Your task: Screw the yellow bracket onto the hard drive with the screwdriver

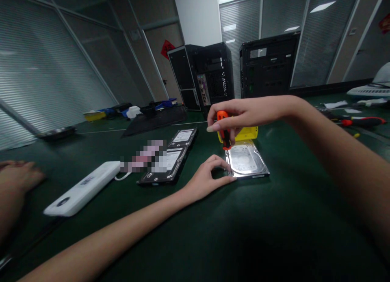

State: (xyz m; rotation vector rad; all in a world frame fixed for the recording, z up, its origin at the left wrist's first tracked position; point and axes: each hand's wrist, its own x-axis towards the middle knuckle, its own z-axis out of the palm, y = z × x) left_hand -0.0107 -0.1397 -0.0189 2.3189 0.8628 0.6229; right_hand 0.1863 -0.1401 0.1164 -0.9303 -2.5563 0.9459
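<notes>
A silver hard drive (247, 160) lies flat on the dark green table in front of me. My left hand (210, 174) rests at its near left corner, with thumb and forefinger closed on that edge. From above, my right hand (240, 116) grips the handle of an orange and black screwdriver (224, 132), fingers wrapped around it. The screwdriver points down, its thin shaft reaching toward the drive's near left corner; the exact tip is hard to make out. Just behind the drive sits a yellow container (248, 133), partly hidden by my right hand.
Two more hard drives (170, 162) lie left of my left hand. Beside them are a blurred-out object (143, 156) and a white power bank (83, 188). Another person's hand (22, 172) rests at far left. Computer cases (213, 75) stand behind; red-black pliers (364, 121) lie right.
</notes>
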